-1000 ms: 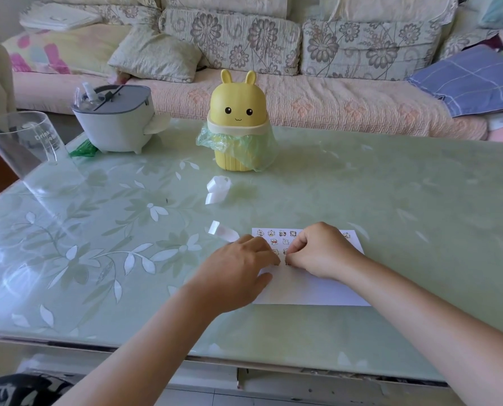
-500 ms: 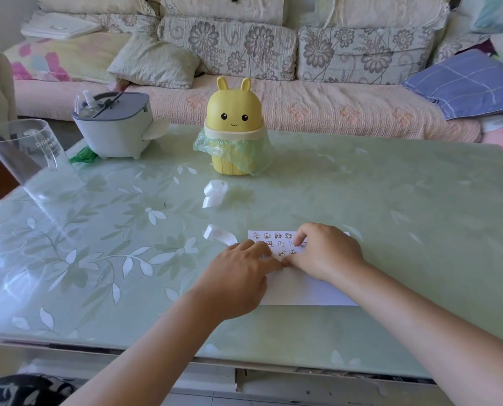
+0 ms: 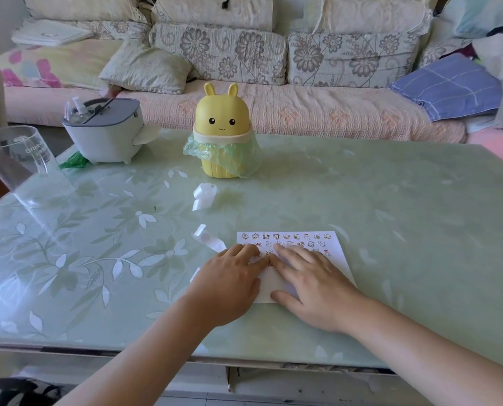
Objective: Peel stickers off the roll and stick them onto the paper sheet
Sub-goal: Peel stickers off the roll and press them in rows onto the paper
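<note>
A white paper sheet (image 3: 336,256) lies flat on the green table, with rows of small cartoon stickers across its top part. My right hand (image 3: 311,284) rests flat on the sheet with its fingers stretched out. My left hand (image 3: 229,284) lies on the sheet's left edge, fingers relaxed, its fingertips meeting the right hand's fingertips over a sticker. A curled white strip of backing tape (image 3: 207,238) sticks out from under the left hand. A second white curl of tape (image 3: 204,194) lies farther back on the table.
A yellow rabbit-shaped bin (image 3: 222,133) with a green bag stands behind the sheet. A grey-white tissue box (image 3: 103,134) sits at the back left, next to a clear plastic jug (image 3: 18,162) at the left edge. A sofa (image 3: 273,83) runs behind the table (image 3: 391,230).
My right hand has uncurled from a loose fist to flat fingers pressing on the sheet. The left hand stays at the sheet's left edge. The camera tilted slightly.
</note>
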